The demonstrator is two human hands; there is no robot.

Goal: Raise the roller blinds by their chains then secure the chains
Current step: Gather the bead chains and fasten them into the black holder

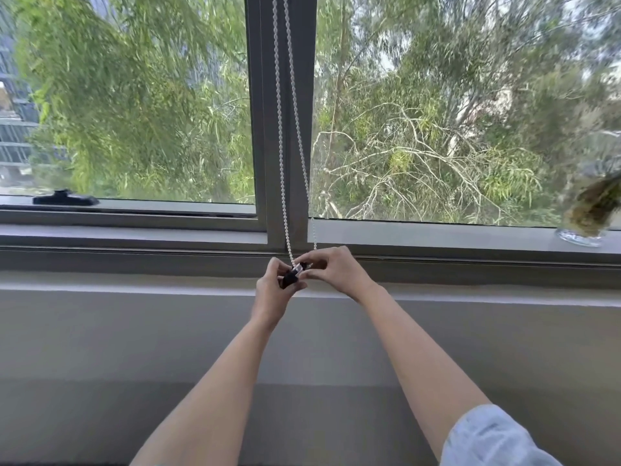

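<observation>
A white beaded chain [281, 129] hangs in two strands down the grey window mullion [268, 112] and spreads a little toward the sill. At its bottom sits a small black chain holder [291, 276]. My left hand [273, 290] grips the holder from the left and below. My right hand [331, 269] pinches the chain's lower end right beside the holder, fingers closed. Both hands meet just in front of the grey sill ledge. The blinds themselves are out of view above the frame.
A black window handle [65, 198] lies on the left window frame. A glass vase [583, 235] with a dried plant stands on the sill at far right. A grey wall [134, 348] runs below the sill. Trees fill the glass.
</observation>
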